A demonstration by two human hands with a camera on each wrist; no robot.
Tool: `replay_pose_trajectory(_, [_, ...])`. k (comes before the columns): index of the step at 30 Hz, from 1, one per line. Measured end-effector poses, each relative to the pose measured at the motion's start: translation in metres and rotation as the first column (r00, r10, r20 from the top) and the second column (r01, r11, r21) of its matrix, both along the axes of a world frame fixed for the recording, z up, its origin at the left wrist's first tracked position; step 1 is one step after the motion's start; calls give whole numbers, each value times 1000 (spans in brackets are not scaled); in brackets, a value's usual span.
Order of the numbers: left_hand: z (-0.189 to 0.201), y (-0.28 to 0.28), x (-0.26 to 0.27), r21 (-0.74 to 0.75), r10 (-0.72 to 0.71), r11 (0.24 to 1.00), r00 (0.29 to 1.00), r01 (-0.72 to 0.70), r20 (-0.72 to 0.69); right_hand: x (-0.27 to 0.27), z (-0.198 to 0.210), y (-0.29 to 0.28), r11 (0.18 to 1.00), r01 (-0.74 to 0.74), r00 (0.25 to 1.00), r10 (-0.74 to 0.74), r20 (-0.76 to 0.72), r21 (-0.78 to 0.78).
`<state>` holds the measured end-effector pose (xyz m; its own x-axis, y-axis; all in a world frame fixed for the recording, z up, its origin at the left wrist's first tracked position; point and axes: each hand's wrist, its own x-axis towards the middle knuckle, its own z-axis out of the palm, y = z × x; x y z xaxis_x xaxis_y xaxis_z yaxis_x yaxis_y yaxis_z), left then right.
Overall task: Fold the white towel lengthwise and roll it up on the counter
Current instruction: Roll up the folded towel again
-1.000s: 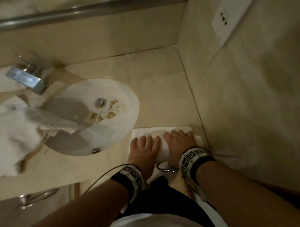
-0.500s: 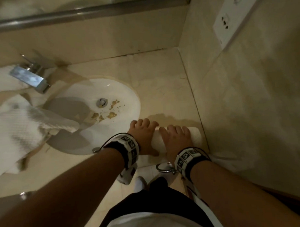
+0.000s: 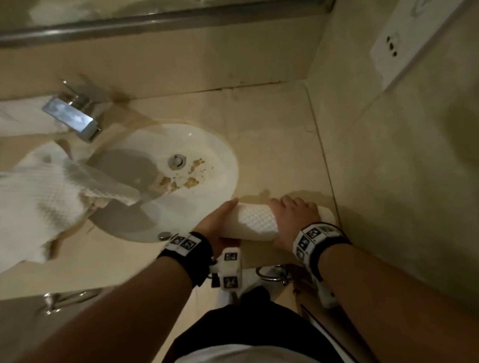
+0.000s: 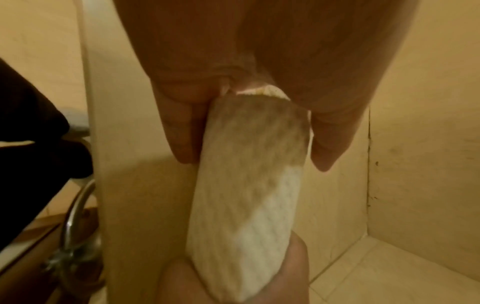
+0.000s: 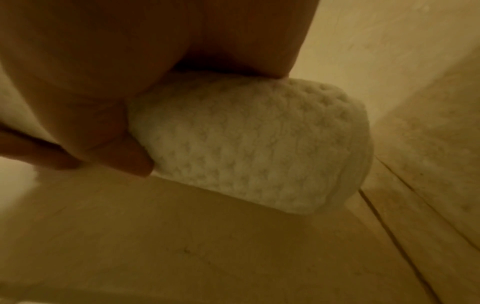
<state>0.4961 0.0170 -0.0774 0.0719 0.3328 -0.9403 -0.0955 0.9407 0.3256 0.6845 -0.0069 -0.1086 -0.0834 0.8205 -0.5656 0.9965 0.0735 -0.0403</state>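
The white waffle-weave towel (image 3: pixel 254 221) is a tight roll lying crosswise on the beige counter (image 3: pixel 275 133), between the sink and the right wall. My left hand (image 3: pixel 218 221) grips its left end, with fingers (image 4: pixel 179 133) and thumb on either side of the roll (image 4: pixel 246 195). My right hand (image 3: pixel 294 218) curls over the top of the right part. Only the roll's right end (image 5: pixel 259 154) shows past that hand, whose thumb (image 5: pixel 124 156) presses the near side. Whether the roll rests on the counter or hangs just above it I cannot tell.
A white oval sink (image 3: pixel 223 153) with brown crumbs lies left of the roll, with a chrome faucet (image 3: pixel 69 115) behind it. A second white towel (image 3: pixel 39 198) drapes over the sink's left rim. The tiled wall (image 3: pixel 409 187) with an outlet (image 3: pixel 400 43) stands close on the right.
The flat strip of towel ahead of my hands has been rolled up away from me. My left hand has shifted from the top of the roll to its left end.
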Motion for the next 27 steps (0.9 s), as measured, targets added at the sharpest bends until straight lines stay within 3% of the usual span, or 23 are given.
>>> replay_pose_trajectory(5, [0, 6, 12, 47, 37, 998, 998, -39, 43, 5, 4, -1, 999, 34, 997, -33, -71, 17])
replay_pose_trajectory(9, [16, 10, 2, 90, 68, 993, 996, -72, 49, -2, 22, -13, 959, 239, 956, -205, -209, 151])
replay_pose_trajectory(11, [30, 16, -5, 131, 109, 985, 993, -113, 44, -6, 32, -12, 872, 378, 918, -309, -250, 309])
replay_pose_trajectory(14, [47, 27, -23, 165, 211, 961, 975, -221, 73, -12, 45, -1, 675, 536, 844, -425, -326, 508])
replay_pose_trajectory(15, [52, 30, -31, 171, 264, 947, 962, -273, 73, -16, 50, 6, 635, 607, 795, -476, -376, 478])
replay_pose_trajectory(16, [56, 33, -37, 170, 306, 933, 949, -316, 80, -18, 54, 12, 596, 713, 699, -564, -440, 370])
replay_pose_trajectory(18, [64, 36, -54, 184, 381, 903, 921, -389, 80, -28, 58, 26, 462, 885, 408, -725, -554, 48])
replay_pose_trajectory(20, [70, 37, -75, 219, 442, 868, 895, -445, 67, -40, 57, 41, 321, 903, 69, -765, -640, -286])
replay_pose_trajectory(22, [77, 34, -100, 239, 480, 846, 876, -477, 50, -57, 56, 57, 291, 810, -167, -718, -676, -509])
replay_pose_trajectory(25, [90, 25, -132, 244, 493, 838, 869, -489, 47, -83, 69, 78, 300, 668, -320, -710, -627, -681])
replay_pose_trajectory(27, [104, 19, -155, 262, 495, 829, 867, -493, 66, -102, 87, 85, 328, 608, -318, -734, -600, -723])
